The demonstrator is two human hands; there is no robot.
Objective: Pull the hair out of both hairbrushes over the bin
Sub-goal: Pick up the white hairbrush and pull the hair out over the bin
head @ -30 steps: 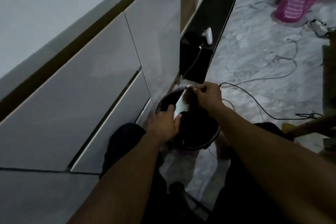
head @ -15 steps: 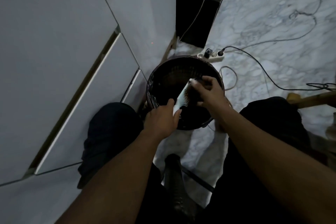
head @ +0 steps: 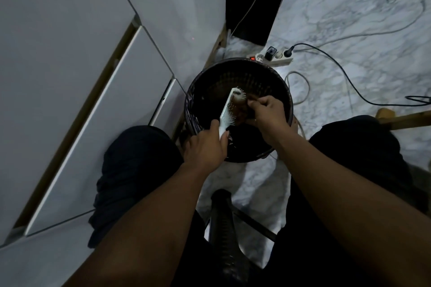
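Note:
A round dark bin (head: 277,81) stands on the marble floor between my knees. My left hand (head: 206,147) grips the handle of a white hairbrush (head: 227,110) and holds it tilted over the bin, bristles facing right. A brown clump of hair (head: 242,109) sits in the bristles. My right hand (head: 268,113) pinches that clump, right against the brush. A dark long object (head: 225,223), possibly a second brush, lies between my legs near the bottom; it is too dim to tell.
White cabinet drawers (head: 81,77) fill the left side, close to the bin. A power strip (head: 275,57) with plugs and cables lies on the floor just behind the bin. A dark low unit (head: 251,2) stands at the top. A wooden piece (head: 401,116) shows at the right.
The view has tilted down and closer to the bin. My right hand has slid down the bristles from the brush tip toward the middle, still on the hair. The left hand keeps its hold.

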